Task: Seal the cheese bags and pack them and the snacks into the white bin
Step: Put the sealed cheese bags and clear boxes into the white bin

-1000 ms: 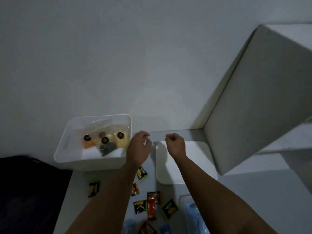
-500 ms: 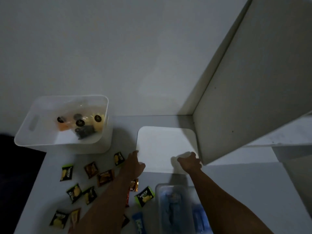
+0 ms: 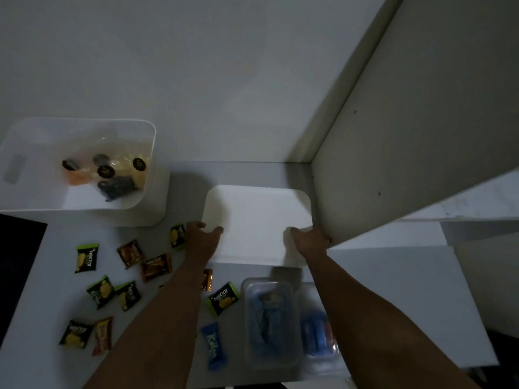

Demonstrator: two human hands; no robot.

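Observation:
The white bin (image 3: pixel 146 217) stands at the back left of the table, with clear cheese bags (image 3: pixel 104 172) bearing dark round labels lying inside. A flat white lid (image 3: pixel 258 217) lies in the middle. My left hand (image 3: pixel 200 238) grips its near left edge and my right hand (image 3: pixel 310 241) grips its near right edge. Several small snack packets are scattered on the table in front of the bin: a green one (image 3: pixel 85 256), brown ones (image 3: pixel 156 266), another green one (image 3: pixel 223 299) and a blue one (image 3: pixel 212 346).
A clear plastic box (image 3: pixel 269 321) with blue contents and a second one (image 3: pixel 317 332) sit near the front edge. A white cabinet panel (image 3: pixel 393 164) rises close on the right, against the lid. A dark surface (image 3: pixel 16 248) borders the table's left side.
My view tilted down, showing more of the table and snacks. Both hands dropped from above the lid's far edge to its near edge and took hold of it.

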